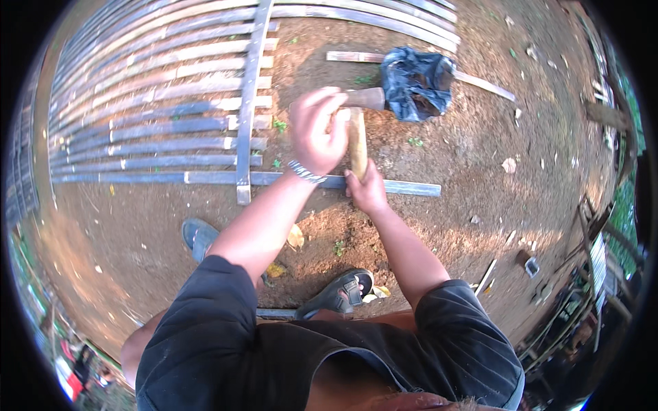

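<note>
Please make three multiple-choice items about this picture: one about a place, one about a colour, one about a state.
1. Where is the black bag?
A. on the soil past the hammer
B. on the slats
C. beside the sandal

2. What colour is the hammer's handle?
A. red
B. pale wood
C. green

3. What does the right hand do?
A. hangs free
B. grips the handle's lower end
C. lies flat on soil

Answers: 1 A, the bag lies on bare soil beyond the head. 2 B, the handle is tan. 3 B, its fingers wrap the handle, while the left hand is at its top.

Wooden-handled hammer [358,130] upright above a bamboo slat [404,187].
</note>
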### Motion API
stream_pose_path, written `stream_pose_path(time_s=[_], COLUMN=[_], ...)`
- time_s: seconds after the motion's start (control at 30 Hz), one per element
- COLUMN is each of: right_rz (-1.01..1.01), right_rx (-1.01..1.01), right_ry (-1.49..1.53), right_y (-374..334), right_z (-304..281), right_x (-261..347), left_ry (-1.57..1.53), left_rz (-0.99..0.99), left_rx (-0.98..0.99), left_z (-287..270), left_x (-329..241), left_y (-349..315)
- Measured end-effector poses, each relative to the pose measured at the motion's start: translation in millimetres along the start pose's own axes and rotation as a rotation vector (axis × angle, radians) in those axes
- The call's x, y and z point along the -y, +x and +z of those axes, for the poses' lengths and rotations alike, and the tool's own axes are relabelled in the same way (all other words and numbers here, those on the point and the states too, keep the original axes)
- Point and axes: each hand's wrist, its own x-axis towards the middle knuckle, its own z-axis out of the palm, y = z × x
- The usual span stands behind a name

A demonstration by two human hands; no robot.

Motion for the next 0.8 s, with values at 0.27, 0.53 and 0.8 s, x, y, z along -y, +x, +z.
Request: stream_pose_path(time_s=[0.27,0.53,0.8], right_rz=[-0.038,-0.135,-0.125], right_rx=[0.021,-0.073,-0.018], right_ry=[-0.017,-0.022,0.032], right_y=[2.8,4.9,3.3], right_z=[-0.9,5.4,-0.3], right_x=[-6.3,-11.8,-3.8], left_ry=[0.404,0.420,0.457], left_rz=[0.024,-0.096,-0.141], left_rx=[1.249,1.178,1.166], left_z=[193.2,212.9,202.5], left_x=[-2.0,10.3,-2.1], left_y=[96.1,76.0,86.1])
